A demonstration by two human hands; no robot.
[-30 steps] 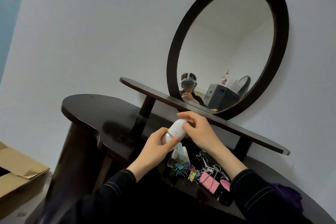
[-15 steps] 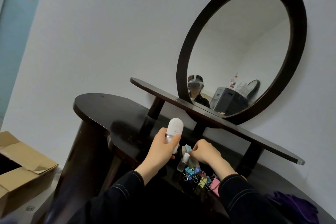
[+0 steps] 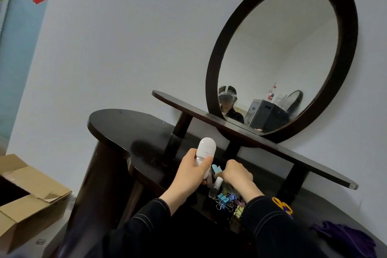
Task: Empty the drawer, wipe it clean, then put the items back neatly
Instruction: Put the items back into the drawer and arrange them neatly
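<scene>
My left hand [image 3: 191, 176] grips a white rounded bottle [image 3: 205, 150] and holds it upright above the dark dressing table [image 3: 125, 123]. My right hand [image 3: 235, 175] reaches down into a pile of small items just right of it, its fingers curled around a light blue item [image 3: 215, 168]. A small clear bottle with a white cap [image 3: 215, 187] stands below that hand. Pastel binder clips [image 3: 225, 200] lie in a heap under my right wrist. The drawer itself is hidden by my arms.
A purple cloth [image 3: 345, 236] lies on the table at the lower right, with yellow-handled scissors [image 3: 282, 205] near my right sleeve. A raised shelf [image 3: 293, 157] carries an oval mirror [image 3: 280, 54]. An open cardboard box [image 3: 27, 195] stands on the floor at the left.
My right hand let go of the white bottle's top and dropped to the pile of small items. My left hand kept the bottle and raised it upright.
</scene>
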